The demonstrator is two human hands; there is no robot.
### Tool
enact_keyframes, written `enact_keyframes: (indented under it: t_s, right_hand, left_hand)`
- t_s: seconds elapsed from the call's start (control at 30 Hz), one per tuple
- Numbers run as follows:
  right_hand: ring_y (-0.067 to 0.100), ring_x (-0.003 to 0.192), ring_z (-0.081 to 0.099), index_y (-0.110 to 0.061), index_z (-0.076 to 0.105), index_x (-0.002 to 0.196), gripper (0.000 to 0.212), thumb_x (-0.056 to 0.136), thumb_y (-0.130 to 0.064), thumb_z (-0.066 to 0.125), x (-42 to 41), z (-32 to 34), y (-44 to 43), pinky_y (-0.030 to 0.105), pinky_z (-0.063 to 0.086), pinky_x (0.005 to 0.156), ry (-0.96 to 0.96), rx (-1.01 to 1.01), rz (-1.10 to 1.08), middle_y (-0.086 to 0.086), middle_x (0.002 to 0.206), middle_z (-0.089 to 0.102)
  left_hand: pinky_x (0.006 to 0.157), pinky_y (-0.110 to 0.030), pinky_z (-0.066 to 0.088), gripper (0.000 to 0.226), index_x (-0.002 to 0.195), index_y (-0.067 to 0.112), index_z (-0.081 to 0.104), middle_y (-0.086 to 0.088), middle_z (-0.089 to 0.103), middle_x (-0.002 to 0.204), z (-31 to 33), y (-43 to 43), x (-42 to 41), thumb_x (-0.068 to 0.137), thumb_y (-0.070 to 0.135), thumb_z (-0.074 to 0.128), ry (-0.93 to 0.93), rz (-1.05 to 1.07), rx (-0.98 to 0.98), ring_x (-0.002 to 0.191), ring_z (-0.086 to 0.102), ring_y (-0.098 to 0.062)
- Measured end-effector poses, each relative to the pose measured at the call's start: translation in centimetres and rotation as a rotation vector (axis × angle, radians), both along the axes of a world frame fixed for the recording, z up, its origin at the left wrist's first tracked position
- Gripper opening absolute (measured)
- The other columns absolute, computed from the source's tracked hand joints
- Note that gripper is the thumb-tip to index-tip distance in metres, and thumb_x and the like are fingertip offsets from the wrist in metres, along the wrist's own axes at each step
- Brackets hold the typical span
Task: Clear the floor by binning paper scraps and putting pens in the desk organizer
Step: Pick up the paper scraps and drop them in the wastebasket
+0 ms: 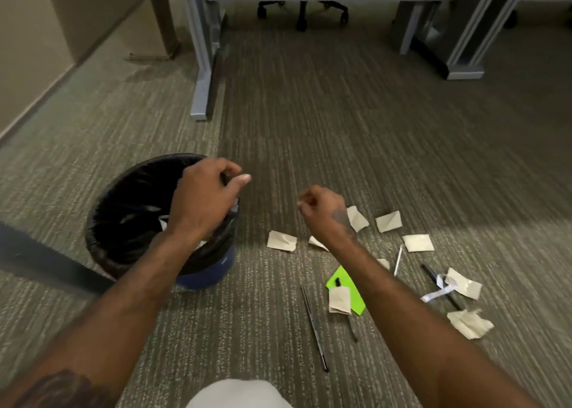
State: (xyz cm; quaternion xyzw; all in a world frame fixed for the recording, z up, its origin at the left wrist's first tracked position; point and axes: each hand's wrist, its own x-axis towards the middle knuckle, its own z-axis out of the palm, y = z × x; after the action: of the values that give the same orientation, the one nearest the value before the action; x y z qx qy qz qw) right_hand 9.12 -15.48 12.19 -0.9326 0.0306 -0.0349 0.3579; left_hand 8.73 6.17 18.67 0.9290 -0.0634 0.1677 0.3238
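Paper scraps, beige and creased, are scattered on the striped grey-green carpet floor [340, 123] at right of centre: one scrap [282, 241] near the bin, one [388, 221] farther right, one [418, 242] just beyond it, a crumpled one [469, 323] at the far right. A bright green paper sheet [346, 290] lies flat with a folded beige scrap [340, 300] resting on it. A thin black pen [314, 323] lies lengthwise left of the green sheet. A white pen [398, 259] lies beside the right forearm. A black marker [439, 285] lies under a white paper strip [438, 294] and a beige scrap [463, 283].

A round waste bin with black plastic liner [130, 222] stands on the floor at left; pale paper is seen inside it. The left hand [204, 197] is held over the bin's right rim, fingers [244, 178] curled and pressed onto the liner edge, thumb extended; whether the liner is actually pinched cannot be told. The right hand [322, 209] is held above the floor between bin and scraps, fingers curled into a loose fist; anything inside cannot be told.

Grey metal counter legs [201, 67] and black chair castors [301, 14] are seen at the top.
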Motion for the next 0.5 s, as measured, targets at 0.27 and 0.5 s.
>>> enact_keyframes:
  t_s: [0.27,0.5]
  right_hand:
    - [0.029,0.11,0.055,-0.019,0.061,0.118,0.043,0.08,-0.036,0.071,-8.0,-12.0,-8.2,0.032,0.043,0.09,0.45,-0.196,-0.082,0.011,0.115,0.058]
    - [0.027,0.113,0.049,-0.019,0.052,0.125,0.055,0.08,-0.048,0.067,-11.2,-15.9,-8.3,0.035,0.045,0.089,0.472,-0.319,-0.103,0.009,0.119,0.053]
  left_hand:
    - [0.071,-0.029,0.052,0.019,0.1,0.023,0.069,0.009,0.061,0.092,-6.5,-9.4,0.6,0.087,0.036,0.067,0.054,-0.316,0.058,0.075,0.06,-0.005]
    - [0.103,-0.039,0.043,0.035,0.127,0.017,0.058,-0.004,0.055,0.13,-15.9,-9.9,0.3,0.093,0.022,0.06,0.434,-0.286,0.162,0.117,0.053,-0.017]
